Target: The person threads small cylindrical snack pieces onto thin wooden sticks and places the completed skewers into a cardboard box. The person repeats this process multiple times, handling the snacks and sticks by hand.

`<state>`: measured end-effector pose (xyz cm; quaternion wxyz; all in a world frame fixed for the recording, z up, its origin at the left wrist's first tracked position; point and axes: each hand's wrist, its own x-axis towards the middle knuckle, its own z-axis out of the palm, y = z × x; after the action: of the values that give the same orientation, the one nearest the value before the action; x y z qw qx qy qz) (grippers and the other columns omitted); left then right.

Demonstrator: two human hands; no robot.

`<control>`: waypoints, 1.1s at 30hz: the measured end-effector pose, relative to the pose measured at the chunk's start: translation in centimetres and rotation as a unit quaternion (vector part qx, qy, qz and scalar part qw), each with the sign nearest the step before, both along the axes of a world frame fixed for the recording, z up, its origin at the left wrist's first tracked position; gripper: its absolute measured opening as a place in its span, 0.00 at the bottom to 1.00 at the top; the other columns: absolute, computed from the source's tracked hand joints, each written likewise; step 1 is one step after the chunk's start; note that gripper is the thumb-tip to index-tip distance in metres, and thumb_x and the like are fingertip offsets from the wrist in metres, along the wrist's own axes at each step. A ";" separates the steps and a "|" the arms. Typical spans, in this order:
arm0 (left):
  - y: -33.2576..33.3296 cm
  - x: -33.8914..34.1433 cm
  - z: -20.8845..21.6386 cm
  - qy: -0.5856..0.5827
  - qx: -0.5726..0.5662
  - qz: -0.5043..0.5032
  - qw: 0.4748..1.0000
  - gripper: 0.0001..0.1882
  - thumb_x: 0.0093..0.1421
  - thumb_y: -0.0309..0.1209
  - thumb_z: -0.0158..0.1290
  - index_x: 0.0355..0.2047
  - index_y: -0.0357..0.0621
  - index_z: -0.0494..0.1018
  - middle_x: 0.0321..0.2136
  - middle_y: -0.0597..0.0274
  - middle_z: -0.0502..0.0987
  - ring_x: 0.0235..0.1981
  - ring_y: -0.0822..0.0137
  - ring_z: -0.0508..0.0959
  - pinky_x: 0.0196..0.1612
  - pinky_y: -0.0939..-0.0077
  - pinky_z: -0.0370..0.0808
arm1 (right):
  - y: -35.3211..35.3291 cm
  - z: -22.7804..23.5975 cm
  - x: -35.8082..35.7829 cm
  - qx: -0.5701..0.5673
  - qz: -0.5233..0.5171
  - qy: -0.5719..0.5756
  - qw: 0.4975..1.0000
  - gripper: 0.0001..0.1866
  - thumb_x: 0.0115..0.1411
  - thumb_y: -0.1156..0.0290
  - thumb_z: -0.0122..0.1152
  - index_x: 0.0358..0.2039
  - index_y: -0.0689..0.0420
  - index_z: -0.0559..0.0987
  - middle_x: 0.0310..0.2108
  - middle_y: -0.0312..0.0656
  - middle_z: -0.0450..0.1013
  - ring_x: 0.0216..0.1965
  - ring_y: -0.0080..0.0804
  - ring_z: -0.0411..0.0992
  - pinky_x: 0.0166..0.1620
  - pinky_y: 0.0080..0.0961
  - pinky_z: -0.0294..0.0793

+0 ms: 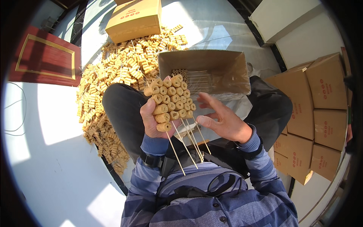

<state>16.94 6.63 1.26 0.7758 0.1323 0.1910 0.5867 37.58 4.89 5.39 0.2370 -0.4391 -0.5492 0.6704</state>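
Observation:
My left hand (150, 120) is wrapped round a bundle of skewers (172, 99) threaded with tan, hollow, ring-like food rolls. Several bare wooden stick ends point down toward my lap from the rolls. The fingers under the bundle are mostly hidden; the thumb lies along its left side. Just right of the bundle, my right hand (224, 120) hovers with fingers apart and nothing in it. Beyond both hands stands an open cardboard carton (210, 68). Inside its left part lie more skewers (180, 74), their sticks pointing right.
A large heap of loose skewers (121, 72) covers the floor left of the carton. Behind it sits a cardboard box (134, 22). Stacked cartons (298, 113) line the right side. At the far left is a dark red panel (45, 56). My bent knees flank the open carton.

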 end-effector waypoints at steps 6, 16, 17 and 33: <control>0.6 1.7 -0.2 0.027 -0.012 -0.022 0.999 0.37 0.64 0.47 0.52 0.67 0.45 0.55 0.62 0.52 0.65 0.60 0.56 0.69 0.62 0.58 0.69 | -0.3 1.6 -3.3 0.338 -0.095 -0.165 0.922 0.50 0.58 0.51 0.67 0.68 0.66 0.51 0.66 0.61 0.52 0.68 0.55 0.52 0.68 0.43 0.53; 1.8 3.7 -1.6 0.057 -0.010 -0.045 0.997 0.40 0.61 0.48 0.57 0.66 0.40 0.56 0.61 0.53 0.66 0.61 0.58 0.68 0.64 0.61 0.66 | 0.9 -0.8 -2.3 0.336 -0.146 -0.175 0.914 0.38 0.63 0.58 0.56 0.64 0.72 0.57 0.63 0.68 0.55 0.65 0.65 0.54 0.68 0.47 0.53; 2.1 3.6 -1.6 0.038 0.004 -0.061 0.997 0.41 0.60 0.48 0.58 0.66 0.40 0.55 0.61 0.53 0.65 0.62 0.58 0.67 0.65 0.61 0.65 | 0.9 -1.0 -2.1 0.328 -0.152 -0.172 0.916 0.38 0.63 0.58 0.56 0.64 0.71 0.57 0.62 0.67 0.56 0.65 0.65 0.54 0.68 0.46 0.53; 15.9 8.5 -0.4 0.587 0.186 -0.291 0.733 0.50 0.48 0.40 0.65 0.65 0.36 0.52 0.56 0.48 0.67 0.56 0.56 0.71 0.58 0.61 0.71 | 3.0 -1.1 9.2 0.189 -0.073 -0.176 0.963 0.34 0.63 0.61 0.64 0.63 0.66 0.64 0.64 0.59 0.60 0.63 0.54 0.61 0.61 0.41 0.65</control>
<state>25.48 22.52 0.81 0.6024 0.6408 0.4474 0.1621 46.76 7.86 4.32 0.2634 -0.5361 -0.6657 0.4472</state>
